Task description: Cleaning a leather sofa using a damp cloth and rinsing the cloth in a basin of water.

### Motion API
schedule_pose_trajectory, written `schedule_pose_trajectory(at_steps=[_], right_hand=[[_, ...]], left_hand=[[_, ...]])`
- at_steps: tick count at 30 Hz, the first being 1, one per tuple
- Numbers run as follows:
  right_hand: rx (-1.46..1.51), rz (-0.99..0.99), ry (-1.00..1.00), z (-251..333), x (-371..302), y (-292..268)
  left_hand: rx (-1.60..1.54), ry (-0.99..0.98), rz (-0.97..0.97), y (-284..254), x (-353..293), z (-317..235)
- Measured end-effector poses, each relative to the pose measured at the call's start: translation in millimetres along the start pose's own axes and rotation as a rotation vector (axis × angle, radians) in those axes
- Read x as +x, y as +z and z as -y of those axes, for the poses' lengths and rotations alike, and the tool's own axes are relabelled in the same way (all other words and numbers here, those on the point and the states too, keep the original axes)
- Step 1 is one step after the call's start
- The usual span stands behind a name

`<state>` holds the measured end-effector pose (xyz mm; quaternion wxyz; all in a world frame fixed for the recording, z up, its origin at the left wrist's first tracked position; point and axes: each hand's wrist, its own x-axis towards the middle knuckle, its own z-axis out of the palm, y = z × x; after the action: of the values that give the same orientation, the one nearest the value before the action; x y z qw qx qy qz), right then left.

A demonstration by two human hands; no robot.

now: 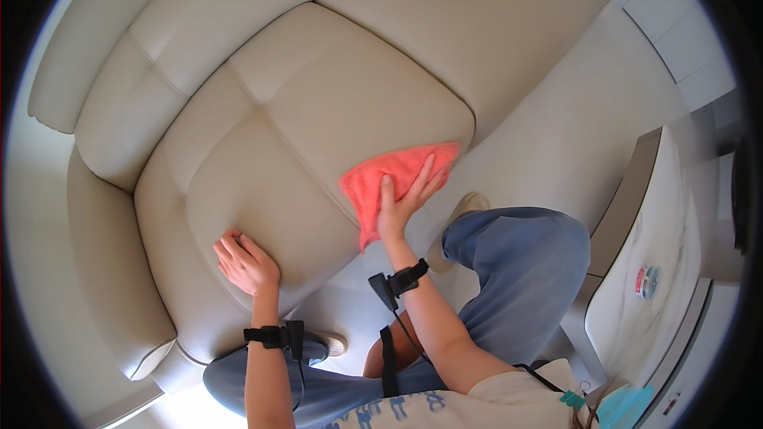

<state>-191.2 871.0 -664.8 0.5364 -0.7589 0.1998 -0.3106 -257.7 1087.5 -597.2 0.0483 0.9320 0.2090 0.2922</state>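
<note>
A coral-pink cloth [395, 170] lies over the front edge of the beige sofa seat [318, 87], one corner hanging down. My right hand [407, 205] presses on it, with the thumb and fingers spread over the fabric and holding it to the seat. Farther left, my left hand [248, 262] leans on the seat cushion with its fingers curled in; nothing shows in it. Each wrist wears a black strap with a small device and a cable.
The sofa's backrest [167, 39] and left armrest [111, 246] border the seat. To the right stands a marble-topped table [636, 326] with a small round container [648, 282] on it. My bent knee [524, 258] is between sofa and table. White cabinets [675, 23] stand at the far right.
</note>
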Motion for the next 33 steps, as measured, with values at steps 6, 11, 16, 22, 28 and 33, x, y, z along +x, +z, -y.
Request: schedule_pose_trajectory(at_steps=[6, 11, 16, 22, 28, 33], right_hand=[[0.597, -0.207, 0.216, -71.5, 68.3, -4.9], [1.223, -0.123, 0.569, -134.2, 52.0, 14.6], [0.955, -0.259, 0.512, -49.4, 3.0, 24.1], [1.047, -0.282, 0.573, -176.0, 39.9, 19.9], [1.056, -0.106, 1.180, -182.9, 55.3, 18.6], [1.157, -0.004, 1.185, -327.7, 33.8, 20.1]], left_hand=[[0.018, 0.006, -0.013, 3.5, -1.6, -3.0], [0.022, 0.014, -0.012, 4.4, 0.6, -5.0], [0.032, -0.023, -0.037, 10.3, -1.9, 6.6], [-0.026, 0.011, -0.023, 16.3, -4.4, -9.2], [0.053, 0.024, -0.053, 1.3, -0.2, 14.3], [-0.027, 0.027, -0.028, 16.1, -6.4, 0.1]])
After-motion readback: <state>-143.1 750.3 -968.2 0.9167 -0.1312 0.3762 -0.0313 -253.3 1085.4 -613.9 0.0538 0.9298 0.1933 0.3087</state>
